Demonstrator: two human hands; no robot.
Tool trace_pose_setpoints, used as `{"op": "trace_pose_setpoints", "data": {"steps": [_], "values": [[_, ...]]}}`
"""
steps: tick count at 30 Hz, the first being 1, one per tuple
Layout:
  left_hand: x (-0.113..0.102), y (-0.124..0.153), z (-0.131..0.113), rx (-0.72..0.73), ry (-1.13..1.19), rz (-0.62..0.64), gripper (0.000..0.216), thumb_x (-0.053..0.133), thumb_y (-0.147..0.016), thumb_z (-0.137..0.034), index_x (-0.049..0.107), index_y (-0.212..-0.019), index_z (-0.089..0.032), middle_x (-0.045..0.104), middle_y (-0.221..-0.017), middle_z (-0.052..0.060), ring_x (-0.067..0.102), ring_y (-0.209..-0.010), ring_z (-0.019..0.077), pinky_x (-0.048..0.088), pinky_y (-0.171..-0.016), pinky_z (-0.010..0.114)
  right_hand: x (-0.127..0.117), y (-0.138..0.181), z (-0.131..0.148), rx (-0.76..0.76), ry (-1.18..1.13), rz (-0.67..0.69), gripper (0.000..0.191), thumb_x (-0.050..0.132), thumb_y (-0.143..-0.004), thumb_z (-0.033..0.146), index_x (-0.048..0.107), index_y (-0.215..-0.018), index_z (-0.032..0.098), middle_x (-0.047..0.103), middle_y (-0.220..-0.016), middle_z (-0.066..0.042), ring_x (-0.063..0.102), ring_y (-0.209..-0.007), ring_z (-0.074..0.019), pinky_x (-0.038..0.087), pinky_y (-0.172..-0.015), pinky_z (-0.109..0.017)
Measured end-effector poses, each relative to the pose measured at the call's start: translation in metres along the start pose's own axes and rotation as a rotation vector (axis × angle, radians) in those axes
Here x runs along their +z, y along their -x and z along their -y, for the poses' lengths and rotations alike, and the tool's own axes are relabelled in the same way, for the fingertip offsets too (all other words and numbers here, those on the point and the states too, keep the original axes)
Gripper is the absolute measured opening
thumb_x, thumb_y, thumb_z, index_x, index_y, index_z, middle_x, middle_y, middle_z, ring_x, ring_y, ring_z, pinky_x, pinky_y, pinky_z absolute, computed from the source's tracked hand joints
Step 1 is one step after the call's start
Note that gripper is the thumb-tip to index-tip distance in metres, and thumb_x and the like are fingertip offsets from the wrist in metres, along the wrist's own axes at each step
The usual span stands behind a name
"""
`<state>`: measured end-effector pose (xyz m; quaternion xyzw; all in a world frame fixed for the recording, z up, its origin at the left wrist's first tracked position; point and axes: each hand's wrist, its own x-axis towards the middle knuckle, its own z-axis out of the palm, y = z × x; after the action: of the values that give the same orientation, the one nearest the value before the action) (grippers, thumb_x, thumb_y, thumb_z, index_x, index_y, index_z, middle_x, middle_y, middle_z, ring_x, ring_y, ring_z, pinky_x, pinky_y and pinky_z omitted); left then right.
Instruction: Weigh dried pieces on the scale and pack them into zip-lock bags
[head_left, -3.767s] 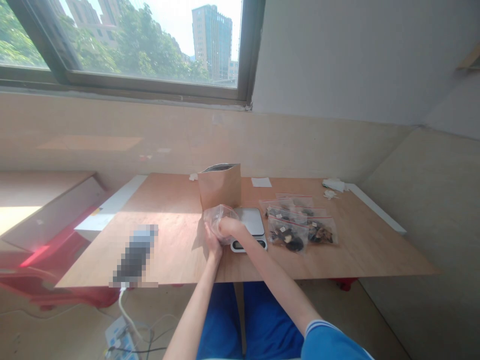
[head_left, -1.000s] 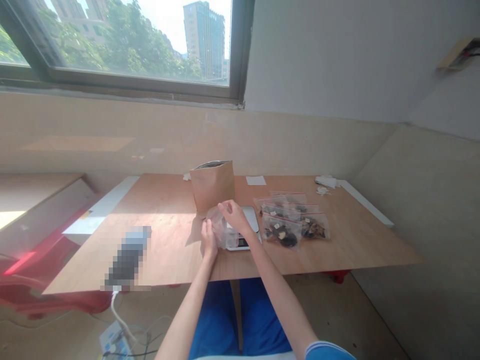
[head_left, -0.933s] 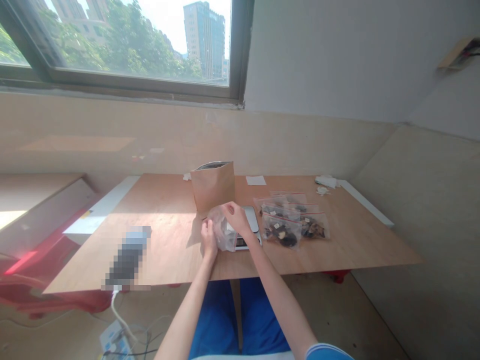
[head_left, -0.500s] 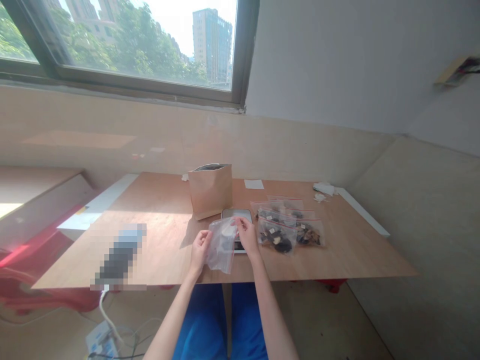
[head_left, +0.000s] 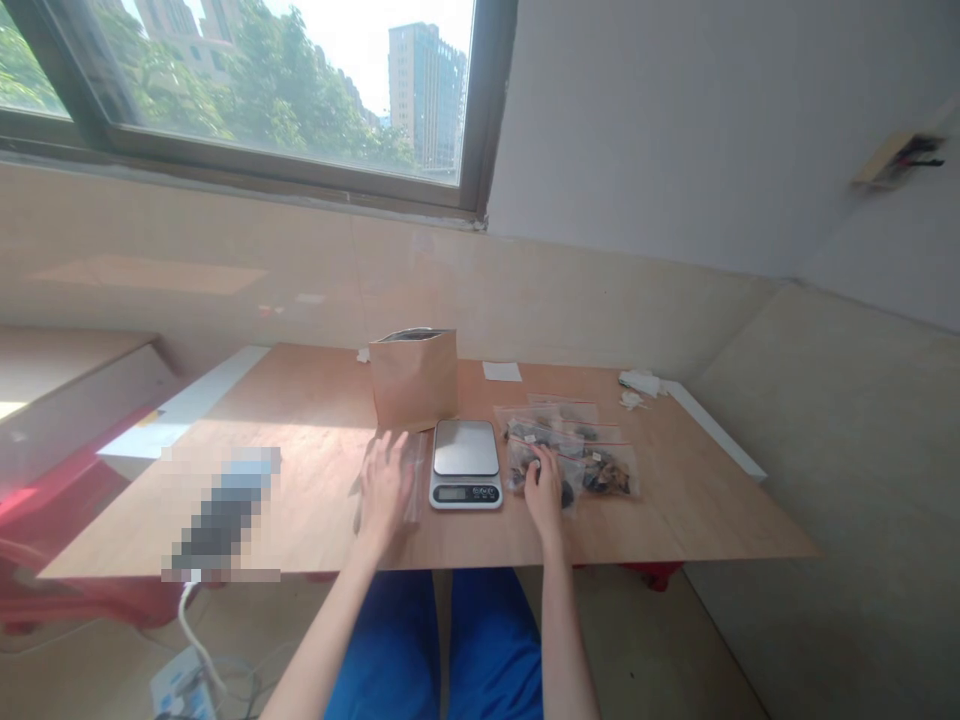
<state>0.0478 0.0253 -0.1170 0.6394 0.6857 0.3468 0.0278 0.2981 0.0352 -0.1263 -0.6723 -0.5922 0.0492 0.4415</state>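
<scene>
Fingers spread, my left hand (head_left: 386, 485) lies palm down over a clear zip bag (head_left: 413, 492) that rests flat on the table. To its right stands a white kitchen scale (head_left: 466, 462) with a bare metal plate and a small display. My right hand (head_left: 546, 485) is on the nearest of several clear zip bags with dark dried pieces (head_left: 568, 470), its fingers bent and apart over the bag's upper part. The hand hides part of that bag. Behind the scale, a brown paper bag (head_left: 414, 380) stands upright, its top open.
A pixelated object (head_left: 225, 515) with a white cable lies at the table's left front. A white paper (head_left: 502, 372) lies at the back, crumpled white scraps (head_left: 641, 383) at the back right. The wooden table's front edge (head_left: 465, 566) is just above my knees.
The clear zip bag both hands held above the scale now lies left of it under my left hand. My right hand has moved right to the filled bags, uncovering the scale.
</scene>
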Motion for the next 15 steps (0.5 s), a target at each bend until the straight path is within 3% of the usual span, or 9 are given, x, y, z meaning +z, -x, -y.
{"op": "trace_pose_setpoints", "data": {"steps": [4,8,11,15], "values": [[0.026,0.012,0.003,0.046,-0.103,0.165,0.045,0.041,-0.084,-0.03,0.048,-0.128,-0.023,0.041,-0.138,0.014,0.032,-0.129,0.0332,0.026,-0.102,0.05,0.004,0.0,-0.012,0.079,0.171,0.039,0.045,0.029,-0.082,0.021,0.048,-0.12,0.008,0.045,-0.132,-0.018,0.028,-0.131,-0.0284,0.024,-0.104,-0.049],[0.033,0.016,0.012,0.102,-0.22,0.27,0.048,0.038,-0.087,-0.035,0.043,-0.133,-0.024,0.035,-0.142,0.013,0.029,-0.131,0.0333,0.025,-0.103,0.05,-0.006,-0.011,-0.018,0.151,0.322,0.122,0.049,0.037,-0.081,0.027,0.043,-0.125,0.007,0.044,-0.132,-0.02,0.029,-0.129,-0.0329,0.018,-0.103,-0.053],[0.026,0.012,0.013,0.136,-0.292,0.339,0.048,0.032,-0.089,-0.035,0.037,-0.136,-0.025,0.032,-0.144,0.011,0.025,-0.133,0.0311,0.024,-0.104,0.048,-0.019,-0.021,-0.015,0.167,0.426,0.121,0.043,0.046,-0.078,0.028,0.051,-0.115,0.007,0.053,-0.118,-0.023,0.042,-0.118,-0.0345,0.02,-0.1,-0.052],[0.02,0.003,0.016,0.14,-0.224,0.36,0.048,0.028,-0.09,-0.032,0.038,-0.135,-0.021,0.033,-0.144,0.01,0.025,-0.134,0.0282,0.02,-0.106,0.046,-0.053,-0.021,0.0,0.159,0.491,0.188,0.02,0.046,-0.078,0.025,0.062,-0.083,0.015,0.064,-0.091,-0.016,0.054,-0.098,-0.0322,0.024,-0.095,-0.051]]}}
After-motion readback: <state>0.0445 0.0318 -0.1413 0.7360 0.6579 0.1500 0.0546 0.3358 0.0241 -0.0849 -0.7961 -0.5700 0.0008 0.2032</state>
